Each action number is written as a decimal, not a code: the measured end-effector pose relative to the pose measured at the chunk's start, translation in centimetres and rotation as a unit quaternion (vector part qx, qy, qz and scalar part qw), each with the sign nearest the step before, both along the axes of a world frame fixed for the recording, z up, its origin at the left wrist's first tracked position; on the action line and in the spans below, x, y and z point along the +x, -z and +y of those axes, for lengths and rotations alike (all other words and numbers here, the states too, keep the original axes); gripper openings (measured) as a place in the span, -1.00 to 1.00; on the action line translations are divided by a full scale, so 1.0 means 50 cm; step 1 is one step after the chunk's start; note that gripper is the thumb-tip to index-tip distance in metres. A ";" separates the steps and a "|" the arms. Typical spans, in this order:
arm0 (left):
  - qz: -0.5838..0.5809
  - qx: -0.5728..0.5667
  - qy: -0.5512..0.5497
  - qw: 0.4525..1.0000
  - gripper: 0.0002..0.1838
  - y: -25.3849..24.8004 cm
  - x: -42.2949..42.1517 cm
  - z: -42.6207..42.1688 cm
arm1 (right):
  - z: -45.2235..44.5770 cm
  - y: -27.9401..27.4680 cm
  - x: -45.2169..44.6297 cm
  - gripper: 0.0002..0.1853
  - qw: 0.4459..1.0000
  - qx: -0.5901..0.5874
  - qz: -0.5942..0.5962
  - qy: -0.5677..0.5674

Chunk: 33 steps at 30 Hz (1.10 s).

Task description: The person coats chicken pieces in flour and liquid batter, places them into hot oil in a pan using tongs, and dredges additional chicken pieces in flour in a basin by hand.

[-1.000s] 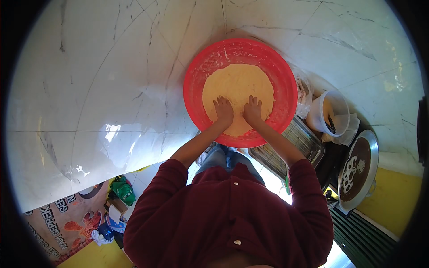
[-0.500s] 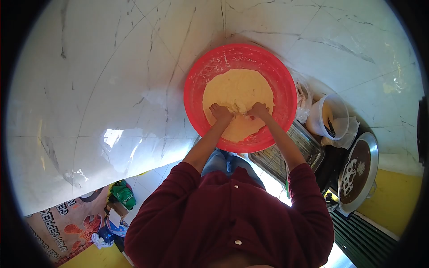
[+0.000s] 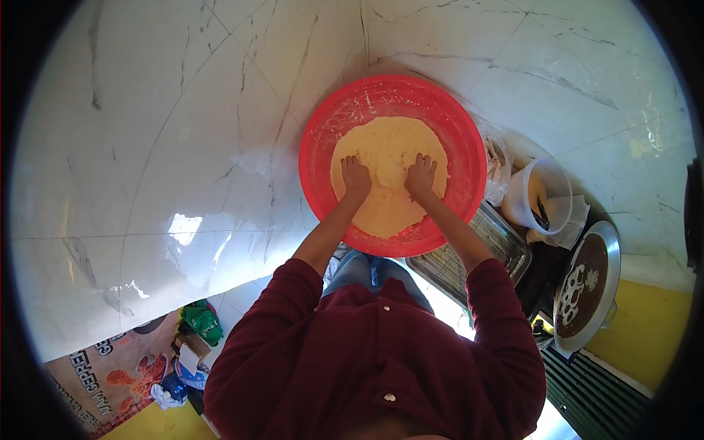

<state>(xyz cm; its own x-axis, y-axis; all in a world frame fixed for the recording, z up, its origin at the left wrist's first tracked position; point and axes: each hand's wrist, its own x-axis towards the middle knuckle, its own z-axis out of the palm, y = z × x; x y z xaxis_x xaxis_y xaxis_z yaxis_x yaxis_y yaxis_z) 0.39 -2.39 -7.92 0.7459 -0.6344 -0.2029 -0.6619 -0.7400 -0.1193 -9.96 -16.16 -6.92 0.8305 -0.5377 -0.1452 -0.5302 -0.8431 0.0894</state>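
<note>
My basin (image 3: 318, 154) looks plastic, its mixture (image 3: 389, 136) matt and slightly rough; my top (image 3: 345, 352) is matt cloth; the tiles (image 3: 183, 147) are glossy; the tub (image 3: 521, 196) clear plastic; the tray (image 3: 504, 238) metal.

Pale mixture (image 3: 385, 209), one lot: partly hidden under my left hand (image 3: 356, 175) and right hand (image 3: 421, 177). Metal tray (image 3: 504, 240), one: partly hidden behind my right forearm (image 3: 456, 229) and the red basin (image 3: 315, 147). Plastic bag (image 3: 496, 165), one: contents too unclear to tell.

L hand (image 3: 356, 176) & R hand (image 3: 420, 176) now wider apart vs 1 s ago; fingers (image 3: 425, 160), tucked under 0.5 s ago, now point fwd; dough (image 3: 386, 176) btwn them looks flatter.
</note>
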 end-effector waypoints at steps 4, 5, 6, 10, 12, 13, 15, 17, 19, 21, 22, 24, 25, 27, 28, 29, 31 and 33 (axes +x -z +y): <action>0.089 -0.060 -0.048 0.993 -0.68 -0.027 -0.039 -0.016 | 0.052 -0.063 -0.004 -0.64 0.992 0.123 -0.010 0.033; 0.135 -0.079 -0.077 0.985 -0.63 -0.034 -0.042 -0.015 | 0.046 -0.058 -0.002 -0.64 0.992 0.123 -0.011 0.032; 0.182 -0.098 -0.105 0.973 -0.58 -0.042 -0.045 -0.014 | 0.037 -0.051 -0.001 -0.63 0.973 0.215 -0.010 0.078; 0.331 -0.094 -0.135 0.929 -0.64 -0.108 -0.025 0.043 | -0.006 -0.033 -0.048 -0.66 0.955 0.281 -0.022 0.093; 0.110 -0.072 -0.072 0.989 -0.65 -0.088 -0.032 0.074 | -0.020 -0.024 -0.066 -0.68 0.967 0.245 -0.024 0.062; 0.110 -0.071 -0.072 0.989 -0.65 -0.083 -0.032 0.073 | -0.023 -0.020 -0.069 -0.70 0.978 0.207 -0.028 0.031; 0.133 -0.041 -0.069 0.988 -0.68 -0.078 -0.029 0.058 | -0.014 0.002 -0.054 -0.72 0.978 0.204 -0.030 0.018; 0.149 -0.032 -0.092 0.984 -0.68 -0.061 -0.031 0.024 | 0.008 0.004 -0.035 -0.74 0.979 0.201 -0.031 0.005; 0.164 -0.022 -0.115 0.980 -0.69 -0.062 -0.043 -0.002 | 0.042 -0.014 -0.012 -0.76 0.992 0.120 -0.026 -0.007; 0.157 0.013 -0.123 0.980 -0.70 -0.060 -0.047 -0.017 | 0.050 0.003 0.001 -0.75 0.994 0.083 -0.051 -0.045; 0.157 0.013 -0.123 0.980 -0.70 -0.047 -0.044 -0.017 | 0.049 0.013 0.006 -0.74 0.993 0.046 -0.075 -0.083; 0.053 -0.018 -0.068 0.996 -0.54 -0.029 -0.046 -0.011 | 0.036 0.034 0.004 -0.71 0.988 0.139 -0.055 -0.039; 0.053 -0.019 -0.068 0.996 -0.54 -0.026 -0.045 -0.009 | 0.026 0.041 0.005 -0.69 0.973 0.230 -0.036 0.005; 0.171 -0.061 -0.085 0.980 -0.49 -0.028 -0.037 -0.001 | -0.006 0.096 0.005 -0.64 0.952 0.304 -0.022 -0.006; 0.170 -0.062 -0.086 0.980 -0.49 -0.045 -0.029 0.005 | -0.011 0.093 0.002 -0.59 0.926 0.377 -0.006 -0.016; 0.258 -0.055 -0.102 0.959 -0.44 -0.063 -0.016 0.010 | -0.023 0.087 -0.008 -0.59 0.926 0.376 -0.006 -0.017; 0.343 -0.049 -0.114 0.931 -0.38 -0.081 0.014 0.024 | -0.032 -0.013 -0.029 -0.66 0.810 0.565 -0.011 0.156; 0.377 -0.039 -0.096 0.920 -0.41 -0.084 0.035 0.048 | -0.072 -0.006 -0.036 -0.69 0.861 0.501 0.030 0.083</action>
